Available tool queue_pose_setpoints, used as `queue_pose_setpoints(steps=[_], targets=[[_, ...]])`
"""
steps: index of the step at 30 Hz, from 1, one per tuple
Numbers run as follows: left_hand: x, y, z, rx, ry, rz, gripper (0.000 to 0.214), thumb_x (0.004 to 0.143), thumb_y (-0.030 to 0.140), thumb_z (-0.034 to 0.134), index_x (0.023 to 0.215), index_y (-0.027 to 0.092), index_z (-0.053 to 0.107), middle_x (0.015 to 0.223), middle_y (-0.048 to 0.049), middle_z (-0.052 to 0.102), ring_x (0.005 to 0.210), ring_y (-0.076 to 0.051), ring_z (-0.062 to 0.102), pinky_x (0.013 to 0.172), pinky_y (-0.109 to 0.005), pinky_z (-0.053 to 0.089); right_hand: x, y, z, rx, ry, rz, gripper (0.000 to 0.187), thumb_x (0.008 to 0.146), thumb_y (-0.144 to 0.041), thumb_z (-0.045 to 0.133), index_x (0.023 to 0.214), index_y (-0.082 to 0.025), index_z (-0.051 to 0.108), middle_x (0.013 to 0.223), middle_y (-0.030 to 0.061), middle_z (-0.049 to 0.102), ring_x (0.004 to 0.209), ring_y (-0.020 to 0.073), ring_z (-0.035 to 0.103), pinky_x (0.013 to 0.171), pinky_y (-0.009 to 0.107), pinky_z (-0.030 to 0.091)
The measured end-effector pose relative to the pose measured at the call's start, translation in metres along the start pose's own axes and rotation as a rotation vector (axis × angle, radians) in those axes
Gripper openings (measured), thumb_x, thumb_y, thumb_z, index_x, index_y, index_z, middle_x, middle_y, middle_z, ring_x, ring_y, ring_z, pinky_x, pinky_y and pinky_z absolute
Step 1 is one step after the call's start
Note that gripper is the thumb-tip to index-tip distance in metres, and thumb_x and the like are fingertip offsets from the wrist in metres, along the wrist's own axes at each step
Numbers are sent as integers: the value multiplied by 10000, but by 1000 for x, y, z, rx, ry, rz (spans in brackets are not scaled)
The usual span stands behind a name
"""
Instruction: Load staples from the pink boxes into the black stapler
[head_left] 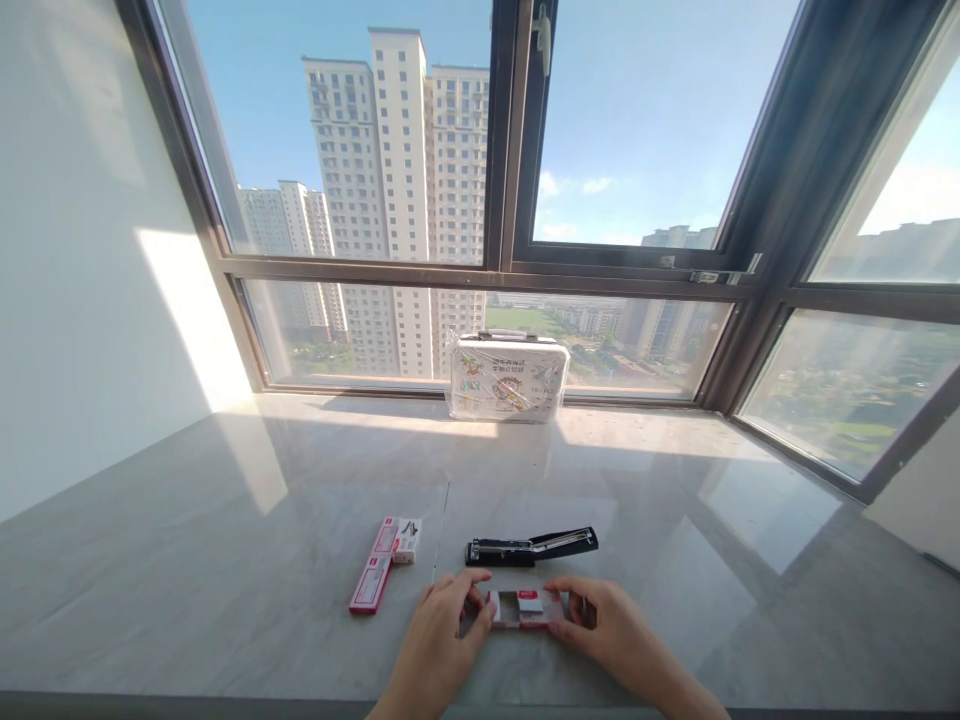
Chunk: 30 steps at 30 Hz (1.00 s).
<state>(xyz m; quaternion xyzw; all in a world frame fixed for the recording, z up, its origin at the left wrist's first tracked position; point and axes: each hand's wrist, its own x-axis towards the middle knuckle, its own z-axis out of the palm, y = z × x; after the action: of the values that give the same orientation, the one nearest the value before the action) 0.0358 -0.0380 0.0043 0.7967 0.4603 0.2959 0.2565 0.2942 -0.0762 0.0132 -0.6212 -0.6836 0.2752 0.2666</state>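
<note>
Several boxes (pixel 370 585) lie left on the sill (pixel 262 630), an opened stapler (pixel 499 552) right of them, a case (pixel 510 385) far; near, the right hand (pixel 611 628) pinches a pink box (pixel 553 609), the left hand's (pixel 442 628) fingers (pixel 471 576) curling at its left end, grip unclear

Bare hands (pixel 444 630), bare forearms (pixel 675 685)

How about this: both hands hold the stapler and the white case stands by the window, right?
Not the stapler: the head view shows the left hand and right hand holding a pink box. The white case does stand by the window.
</note>
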Motion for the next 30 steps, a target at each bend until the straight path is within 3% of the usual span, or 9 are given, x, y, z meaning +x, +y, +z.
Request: queue_pose_setpoints(steps=[5, 8, 11, 14, 18, 26, 30], targets=[[4, 9, 11, -48, -13, 20, 217, 970, 287, 452, 1097, 246, 622, 856, -6, 701, 873, -211, 652, 864, -341, 437, 2, -26, -1, -94, 16, -27, 386, 763, -500, 746, 1082, -284, 771, 678, -26, 683, 620, 165, 596, 598, 241, 358], [13, -1, 7, -20, 95, -48, 244, 976, 322, 432, 1135, 222, 587, 769, 15, 646, 766, -194, 641, 793, -315, 444, 7, -37, 4, -128, 30, -52, 364, 762, -534, 745, 1056, -324, 786, 673, -25, 692, 624, 169, 609, 593, 244, 347], [28, -15, -1, 82, 178, -94, 377, 931, 379, 516, 1267, 213, 554, 762, 33, 613, 753, -196, 621, 765, -304, 433, 16, -44, 13, -155, 27, -85, 207, 799, -452, 723, 956, -346, 807, 689, -24, 714, 660, 173, 628, 626, 245, 353], [36, -22, -4, 147, 106, -90, 366, 876, 407, 600, 1191, 225, 634, 739, 30, 616, 778, -205, 602, 744, -297, 399, 30, -50, 20, -163, 75, -130, 183, 860, -380, 653, 968, -335, 794, 747, -20, 736, 706, 177, 640, 653, 244, 360], [30, -21, -2, 150, 57, -74, 250, 864, 415, 644, 1060, 263, 681, 721, 42, 627, 781, -203, 583, 725, -295, 347, 51, -57, 21, -131, 123, -179, 239, 920, -368, 564, 1027, -301, 767, 788, -14, 742, 694, 168, 633, 640, 238, 360], [22, -18, -3, 154, 60, -93, 229, 885, 408, 646, 1071, 279, 683, 731, 43, 625, 784, -201, 580, 731, -299, 320, 70, -56, 26, -148, 11, -242, 246, 916, -369, 562, 1023, -305, 775, 781, -13, 745, 695, 169, 641, 654, 240, 377], [23, -20, -3, 144, 65, -103, 233, 882, 400, 653, 1080, 279, 678, 729, 46, 627, 787, -201, 581, 752, -307, 317, 67, -48, 29, -209, 54, -192, 282, 903, -393, 587, 1113, -290, 745, 759, -6, 716, 708, 174, 629, 647, 246, 360]])
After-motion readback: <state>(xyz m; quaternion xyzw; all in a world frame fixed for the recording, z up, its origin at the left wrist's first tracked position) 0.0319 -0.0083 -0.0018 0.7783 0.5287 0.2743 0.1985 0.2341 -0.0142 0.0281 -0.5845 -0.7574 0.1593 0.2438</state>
